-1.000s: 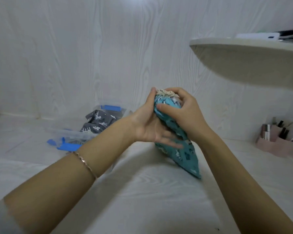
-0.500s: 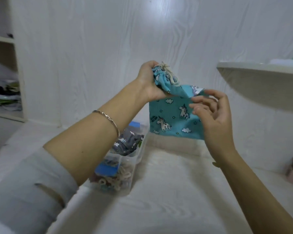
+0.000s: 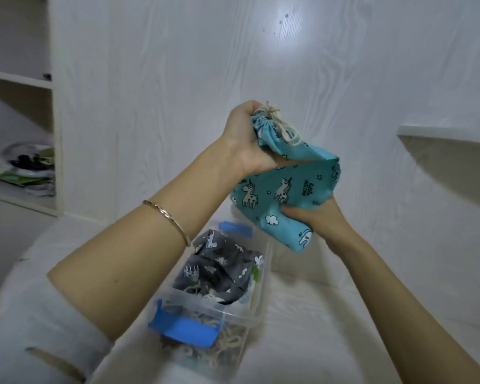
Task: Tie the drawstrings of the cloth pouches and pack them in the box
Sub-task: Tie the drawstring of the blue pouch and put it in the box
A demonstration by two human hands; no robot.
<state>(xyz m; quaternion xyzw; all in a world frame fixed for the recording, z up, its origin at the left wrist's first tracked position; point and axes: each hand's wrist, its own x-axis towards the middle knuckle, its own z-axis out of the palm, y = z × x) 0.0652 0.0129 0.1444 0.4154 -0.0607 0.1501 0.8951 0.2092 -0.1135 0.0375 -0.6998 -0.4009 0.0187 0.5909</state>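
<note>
The knot in the drawstring (image 3: 277,126) could be loosened if the pouch (image 3: 283,189) is pulled between the two hands, since the cord ends hang loose over the gathered neck. Whether the knot is firm cannot be told. The fold could also be lost on the way down if the lower grip is eased too early. A bulky, half-open pouch could then be caught on the rim of the box (image 3: 250,317), which is already partly filled by a grey pouch (image 3: 219,267) and loose cords.

The pouch is held in the air above and just beyond the box, apart from it, folded over on itself. The left hand (image 3: 247,139) is closed tightly round the gathered neck, with the fingers curled and the cloth bunched against the palm. The right hand (image 3: 313,217) is closed on the lower fold: the thumb is pressed on the front of the cloth, and the fingers are wrapped behind it, mostly hidden.
</note>
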